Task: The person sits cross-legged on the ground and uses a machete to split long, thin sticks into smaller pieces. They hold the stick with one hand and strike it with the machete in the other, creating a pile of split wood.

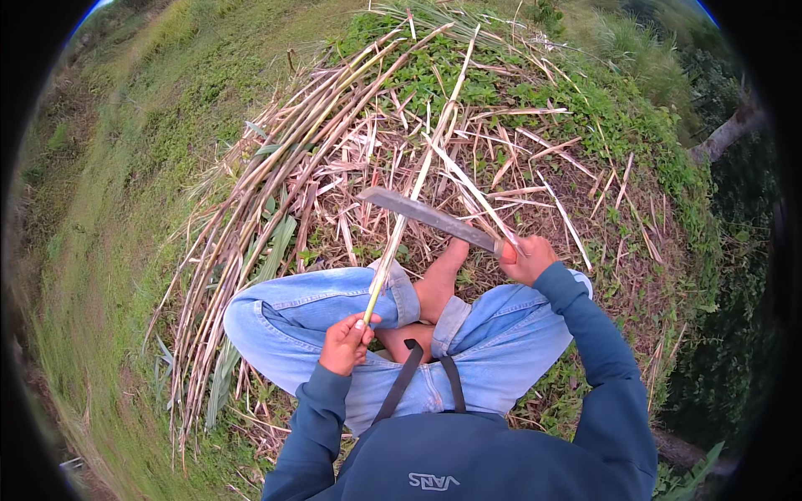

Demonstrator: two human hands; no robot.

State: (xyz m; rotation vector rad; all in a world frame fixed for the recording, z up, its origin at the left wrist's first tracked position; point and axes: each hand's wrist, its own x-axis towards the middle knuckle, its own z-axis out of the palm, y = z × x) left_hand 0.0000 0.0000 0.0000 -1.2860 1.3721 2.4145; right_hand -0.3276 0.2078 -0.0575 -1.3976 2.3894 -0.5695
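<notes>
Cane (393, 246) looks light, stiff, splintery; left hand (347, 342) grips its near end, best spot imo. Right hand (531, 260) grips the machete (434, 219).

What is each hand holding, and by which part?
The left hand holds a long stalk by its near end; the right hand, a machete by its handle.

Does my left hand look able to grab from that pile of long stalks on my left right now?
Probably not without letting go: your left hand is closed around a stalk. Beyond your left knee, the pile of stalks looks within reach.
</notes>
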